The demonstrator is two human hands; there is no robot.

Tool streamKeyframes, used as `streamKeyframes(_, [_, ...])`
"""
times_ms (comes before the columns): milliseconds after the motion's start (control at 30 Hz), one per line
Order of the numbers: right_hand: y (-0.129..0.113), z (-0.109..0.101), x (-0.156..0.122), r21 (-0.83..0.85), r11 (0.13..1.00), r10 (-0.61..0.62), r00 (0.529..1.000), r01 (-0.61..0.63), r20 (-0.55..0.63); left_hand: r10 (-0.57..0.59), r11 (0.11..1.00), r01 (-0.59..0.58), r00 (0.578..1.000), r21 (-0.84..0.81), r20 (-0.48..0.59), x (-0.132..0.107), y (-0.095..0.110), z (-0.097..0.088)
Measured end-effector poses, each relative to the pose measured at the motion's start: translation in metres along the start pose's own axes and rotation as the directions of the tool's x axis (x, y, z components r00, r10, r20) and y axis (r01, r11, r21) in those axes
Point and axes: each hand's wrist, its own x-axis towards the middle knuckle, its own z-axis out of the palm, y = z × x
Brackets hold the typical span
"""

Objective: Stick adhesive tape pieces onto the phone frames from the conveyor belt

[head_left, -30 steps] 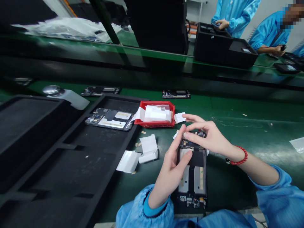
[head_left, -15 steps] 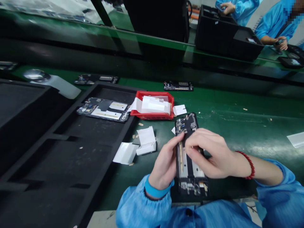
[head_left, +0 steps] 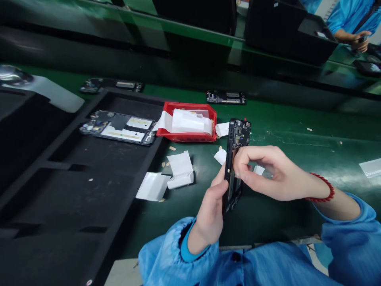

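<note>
My left hand [head_left: 210, 212] grips an opened phone [head_left: 239, 137] by its lower side, thumb on the near edge. The phone has no back cover and stands tilted almost on edge, its circuit boards turned to the right. At the exposed inner side, the fingers of my right hand [head_left: 269, 171] are pinched together against the middle of the phone. Whatever they hold, if anything, is too hidden to make out. Just beyond the phone sits a red bin [head_left: 187, 139] with a roll of white backing paper [head_left: 192, 121] in it.
To the left is a black foam tray [head_left: 89, 198] with another opened phone [head_left: 119, 127] across its far end. Peeled white papers [head_left: 180, 169] lie before the bin. Farther back are more phone bodies [head_left: 226, 97]. A co-worker's hand [head_left: 360, 43] shows at top right.
My left hand has raised the phone and turned it from lying nearly flat to almost on edge. My right hand stays pinched at its middle. The view has shifted slightly.
</note>
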Motion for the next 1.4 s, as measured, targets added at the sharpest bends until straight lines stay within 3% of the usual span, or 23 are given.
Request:
streamKeyframes(133, [0.001,0.002,0.004,0.013,1.000,0.001,0.999,-0.001,-0.039,0.152,0.966,-0.174,0.981,0.191,0.124,0.003,0.006,0.004])
streamKeyframes(233, [0.005,0.006,0.005,0.033,0.999,-0.019,0.998,0.021,-0.062,0.198,0.937,-0.230,0.970,0.264,0.142,0.004,0.009,0.005])
streamKeyframes(567, [0.008,0.011,0.007,0.062,0.998,0.026,0.996,-0.021,-0.089,0.224,0.900,-0.257,0.965,0.351,0.134,0.003,0.007,0.003])
streamKeyframes(1400, [0.005,0.013,0.007,-0.003,1.000,0.000,0.993,0.000,-0.121,0.211,0.909,-0.241,0.970,0.340,0.122,0.001,0.008,0.002])
